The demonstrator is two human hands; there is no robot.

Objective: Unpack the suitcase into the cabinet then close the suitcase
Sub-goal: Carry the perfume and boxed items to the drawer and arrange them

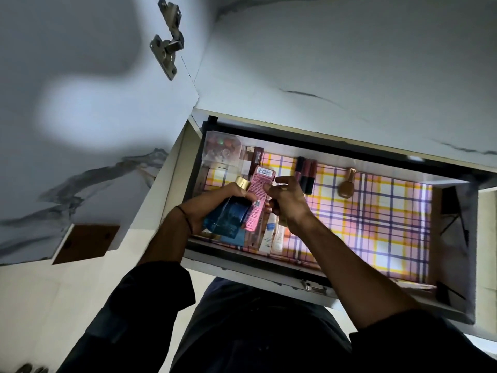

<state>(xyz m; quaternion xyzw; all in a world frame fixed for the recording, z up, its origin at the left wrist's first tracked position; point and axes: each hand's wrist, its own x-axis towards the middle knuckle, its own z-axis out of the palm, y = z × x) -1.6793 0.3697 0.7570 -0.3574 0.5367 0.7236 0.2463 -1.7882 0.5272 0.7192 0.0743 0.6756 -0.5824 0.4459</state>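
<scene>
Marble-veined cabinet door (80,125) swung wide on the left, and below it the cabinet's drawer (242,268) is pulled out, with a plaid liner (376,224) lit brightly. The suitcase is nowhere in view, so closing it is not yet on.

The left hand (215,201) is loaded: its fingers wrap a blue bottle (223,220) with a gold cap (242,183), and the thumb clamps a pink box (259,196) against the glass. The right hand (290,208) sits just beside the box, fingers curled, thumb and forefinger at its edge. Whether it has a pinch on the box, I cannot tell.

Here is the danger. Two things share one grip, and if the box is drawn out, the bottle may lose its brace and drop onto the white tubes (271,235) crowded beneath. That corner is packed tight, so a careless placement could topple a neighbour. The lipstick tubes (306,176) and the brown bottle (347,184) lie loose on the liner and would roll if knocked. The right half of the drawer looks the safer landing.
</scene>
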